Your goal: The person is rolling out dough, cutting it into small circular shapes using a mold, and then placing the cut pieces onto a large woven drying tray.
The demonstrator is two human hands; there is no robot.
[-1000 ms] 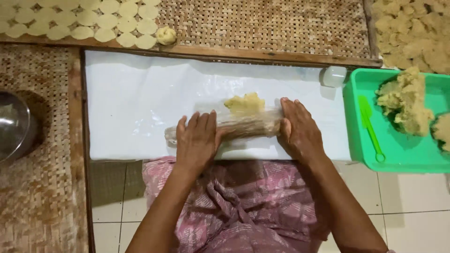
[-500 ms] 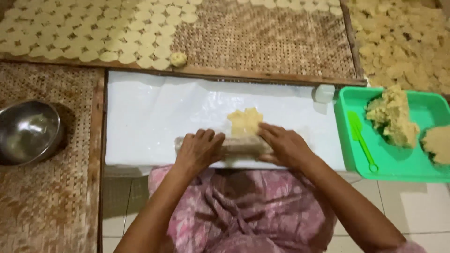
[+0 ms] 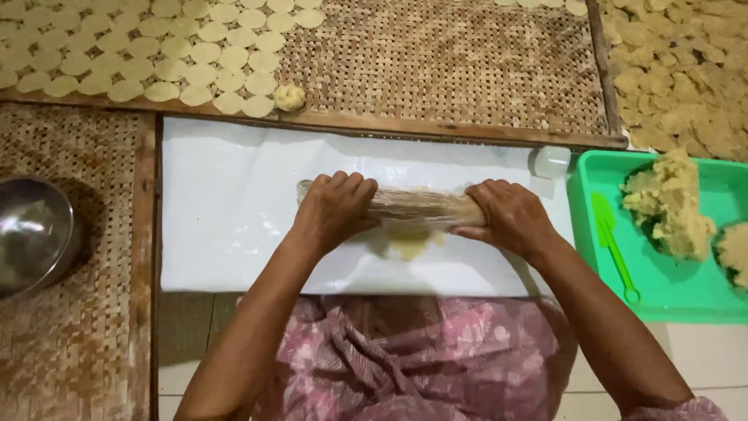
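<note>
Left hand (image 3: 333, 209) and right hand (image 3: 510, 217), fingers curled on plastic-wrapped rolling pin (image 3: 417, 207). Beneath, yellow dough (image 3: 409, 246) on white sheet (image 3: 226, 203). Rightward, green tray (image 3: 678, 292).

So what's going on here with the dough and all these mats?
A person presses both hands, left hand and right hand, on a plastic-wrapped rolling pin over a flattened piece of yellow dough on a white sheet. Cut dough rounds lie on the woven mat beyond. A green tray at the right holds more dough, and a metal bowl sits at the left.

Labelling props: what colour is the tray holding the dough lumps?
Bright green tray, right of the white sheet; clearest in the head view.
</note>
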